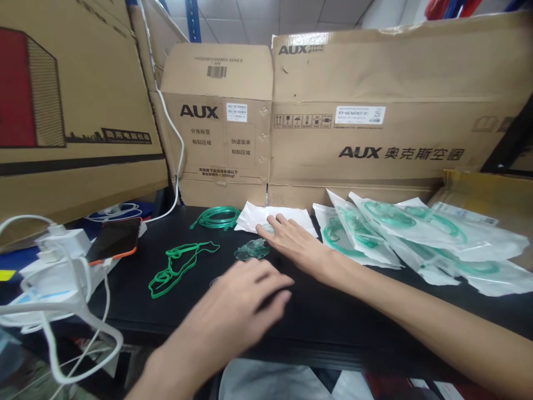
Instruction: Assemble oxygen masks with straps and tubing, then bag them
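Observation:
My right hand (291, 241) reaches in from the right, fingers spread, over the front edge of a white paper wrapper (250, 215); a small pale green item (267, 228) shows by its fingertips. Nearer to me, my left hand (250, 303) hovers over the black table, slightly blurred, fingers apart and nothing seen in them. Just beyond it lies a clear, greenish plastic piece (251, 250). A coil of green tubing (217, 217) rests left of the wrapper. Further left and nearer lies a tangled green elastic strap (169, 274).
Several sealed packs with green tubing (391, 222) are piled at the right. A phone (115, 240), white chargers (66, 244) and cables sit at the left. Large cardboard boxes (353, 139) stand along the back. The table's front edge (325, 355) runs below my hands.

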A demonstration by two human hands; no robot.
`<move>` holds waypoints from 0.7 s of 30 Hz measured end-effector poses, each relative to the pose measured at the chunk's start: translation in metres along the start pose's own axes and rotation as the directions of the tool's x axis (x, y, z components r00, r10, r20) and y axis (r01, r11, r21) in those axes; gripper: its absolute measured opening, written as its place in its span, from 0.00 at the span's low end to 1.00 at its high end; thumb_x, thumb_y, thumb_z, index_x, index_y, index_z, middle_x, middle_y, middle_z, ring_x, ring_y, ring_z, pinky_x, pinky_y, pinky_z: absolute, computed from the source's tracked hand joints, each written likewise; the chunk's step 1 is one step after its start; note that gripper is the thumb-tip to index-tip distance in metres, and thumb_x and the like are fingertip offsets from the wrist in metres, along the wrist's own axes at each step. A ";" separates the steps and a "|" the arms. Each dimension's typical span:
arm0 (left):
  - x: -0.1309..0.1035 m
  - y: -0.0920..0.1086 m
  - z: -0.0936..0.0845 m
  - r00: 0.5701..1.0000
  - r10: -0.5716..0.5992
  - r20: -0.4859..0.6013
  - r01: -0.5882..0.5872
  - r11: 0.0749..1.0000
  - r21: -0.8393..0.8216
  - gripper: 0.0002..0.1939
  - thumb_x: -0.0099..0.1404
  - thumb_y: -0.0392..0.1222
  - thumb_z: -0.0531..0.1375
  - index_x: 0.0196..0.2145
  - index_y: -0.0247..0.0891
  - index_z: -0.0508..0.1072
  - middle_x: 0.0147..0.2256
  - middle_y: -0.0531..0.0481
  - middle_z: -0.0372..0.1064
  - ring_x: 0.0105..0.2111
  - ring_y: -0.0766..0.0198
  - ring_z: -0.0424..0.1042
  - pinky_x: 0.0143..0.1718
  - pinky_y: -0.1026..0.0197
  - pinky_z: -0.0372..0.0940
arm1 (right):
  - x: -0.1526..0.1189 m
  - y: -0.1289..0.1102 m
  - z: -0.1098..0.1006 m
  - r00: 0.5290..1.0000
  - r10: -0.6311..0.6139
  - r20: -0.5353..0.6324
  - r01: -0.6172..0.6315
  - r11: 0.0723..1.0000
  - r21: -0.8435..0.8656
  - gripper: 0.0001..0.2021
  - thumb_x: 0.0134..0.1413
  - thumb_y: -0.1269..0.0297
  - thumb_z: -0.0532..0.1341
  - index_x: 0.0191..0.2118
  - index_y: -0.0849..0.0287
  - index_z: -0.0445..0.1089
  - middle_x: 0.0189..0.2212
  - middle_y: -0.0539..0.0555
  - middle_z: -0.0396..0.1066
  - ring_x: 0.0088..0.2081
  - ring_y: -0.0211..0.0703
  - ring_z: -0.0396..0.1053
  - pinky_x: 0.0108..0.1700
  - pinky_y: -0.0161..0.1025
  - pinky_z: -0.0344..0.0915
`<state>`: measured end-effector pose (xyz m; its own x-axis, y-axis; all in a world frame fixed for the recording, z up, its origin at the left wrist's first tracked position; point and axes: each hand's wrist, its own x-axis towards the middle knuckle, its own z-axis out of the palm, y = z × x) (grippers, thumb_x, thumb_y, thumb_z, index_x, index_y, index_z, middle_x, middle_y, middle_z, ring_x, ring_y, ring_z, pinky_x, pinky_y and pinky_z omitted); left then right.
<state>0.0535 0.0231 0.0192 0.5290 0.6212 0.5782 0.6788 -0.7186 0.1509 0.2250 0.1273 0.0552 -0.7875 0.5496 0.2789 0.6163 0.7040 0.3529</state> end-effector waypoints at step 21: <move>-0.001 -0.047 -0.008 0.892 -0.368 0.264 0.373 0.927 0.034 0.12 0.75 0.46 0.54 0.38 0.46 0.77 0.43 0.54 0.71 0.37 0.62 0.73 0.41 0.61 0.62 | -0.124 -0.022 -0.011 0.880 0.378 0.289 -0.467 0.574 0.673 0.22 0.67 0.43 0.57 0.65 0.24 0.59 0.68 0.42 0.56 0.67 0.49 0.59 0.67 0.47 0.58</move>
<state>0.0174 0.0541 0.0179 0.3558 0.9009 0.2485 0.8441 -0.4239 0.3282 0.3093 0.0390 0.0226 -0.4605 0.8794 0.1211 0.7199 0.4497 -0.5287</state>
